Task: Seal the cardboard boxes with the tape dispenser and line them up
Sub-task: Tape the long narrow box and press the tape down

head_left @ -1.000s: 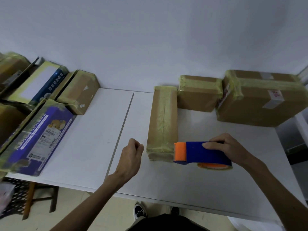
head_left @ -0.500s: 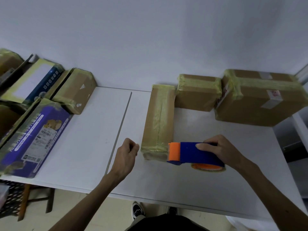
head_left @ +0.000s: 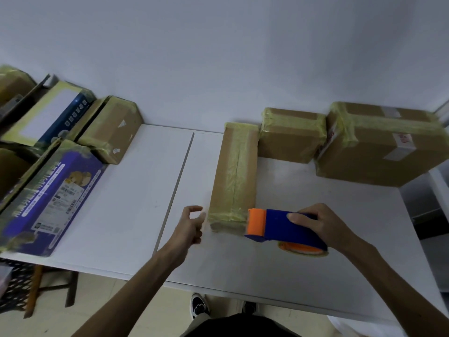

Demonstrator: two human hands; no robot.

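Note:
A long narrow cardboard box (head_left: 234,176) lies on the white table (head_left: 126,203), its top covered in yellowish tape. My right hand (head_left: 320,224) grips the blue and orange tape dispenser (head_left: 279,226), whose orange head sits at the box's near right corner. My left hand (head_left: 190,226) hovers just left of the box's near end, fingers loosely curled and holding nothing. Behind it a taped square box (head_left: 291,135) and a larger taped box (head_left: 381,144) stand in a row against the wall.
Several boxes crowd the table's left side: a purple printed carton (head_left: 51,198), a small taped brown box (head_left: 111,130) and a blue and white box (head_left: 48,115). A seam (head_left: 178,181) runs down the tabletop. My shoe (head_left: 199,307) shows below the table's front edge.
My left hand has loosened from a fist and moved closer to the box's near end. The dispenser stays at the box's near right corner.

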